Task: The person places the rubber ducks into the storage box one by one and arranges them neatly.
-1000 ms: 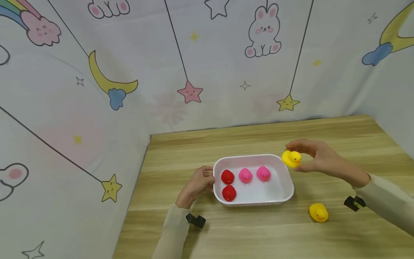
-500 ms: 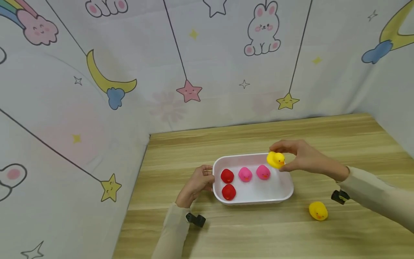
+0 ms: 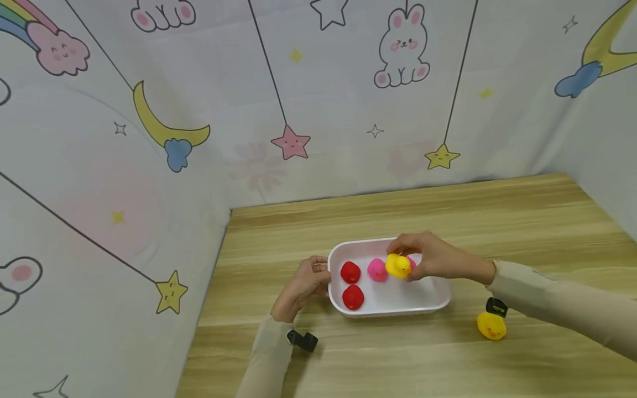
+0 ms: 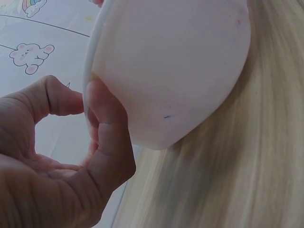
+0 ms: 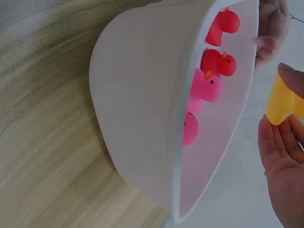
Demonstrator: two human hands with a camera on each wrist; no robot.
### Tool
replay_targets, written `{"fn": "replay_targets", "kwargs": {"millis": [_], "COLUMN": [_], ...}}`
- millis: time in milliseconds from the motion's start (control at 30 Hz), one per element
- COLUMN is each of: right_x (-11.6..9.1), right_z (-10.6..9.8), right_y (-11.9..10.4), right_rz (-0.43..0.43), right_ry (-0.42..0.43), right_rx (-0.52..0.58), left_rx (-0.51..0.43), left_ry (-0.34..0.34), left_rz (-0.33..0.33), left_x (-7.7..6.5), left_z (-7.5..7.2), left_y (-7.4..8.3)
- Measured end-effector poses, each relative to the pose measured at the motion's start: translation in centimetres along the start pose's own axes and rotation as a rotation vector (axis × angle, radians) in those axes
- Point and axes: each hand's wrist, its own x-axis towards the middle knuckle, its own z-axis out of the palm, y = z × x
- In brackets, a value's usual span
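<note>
My right hand (image 3: pixel 429 256) pinches a yellow rubber duck (image 3: pixel 398 266) between thumb and fingers, above the white plastic tub (image 3: pixel 398 307). In the head view this duck overlaps one pink duck, while another pink duck (image 3: pixel 377 270) shows to its left. Two red ducks, one behind (image 3: pixel 350 272) and one in front (image 3: pixel 353 297), sit at the tub's left end. My left hand (image 3: pixel 306 282) grips the tub's left rim; in the left wrist view the thumb and curled fingers (image 4: pixel 108 128) close on the rim from both sides. The right wrist view shows the held duck (image 5: pixel 280 100) beside the tub's opening.
Another yellow duck (image 3: pixel 491 326) rests on the wooden table (image 3: pixel 398 359) right of the tub, partly overlapped by the small black camera (image 3: pixel 496 307) on my right wrist. A white cloth with printed stars and rabbits (image 3: pixel 338 110) hangs behind and along the sides.
My right hand has carried the yellow duck leftward, from the tub's right rim to over the pink ducks, and slightly lower. The left hand and the tub stay in place.
</note>
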Motion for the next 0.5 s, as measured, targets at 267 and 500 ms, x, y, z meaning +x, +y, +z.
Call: {"fn": "replay_targets", "kwargs": {"millis": [267,500], "right_x": [1.2,1.6], "right_z": [2.1,3.7], "right_y": [0.5,1.7], "right_rz": [0.009,-0.007], "right_ry": [-0.027,-0.075], "right_rx": [-0.068,-0.066], "left_rx": [-0.002,-0.015], "left_ry": [0.004,-0.006], "left_rz": [0.000,-0.006], "left_x": [-0.1,0.1], "left_z": [0.0,-0.1], "left_y": [0.1,0.0]}}
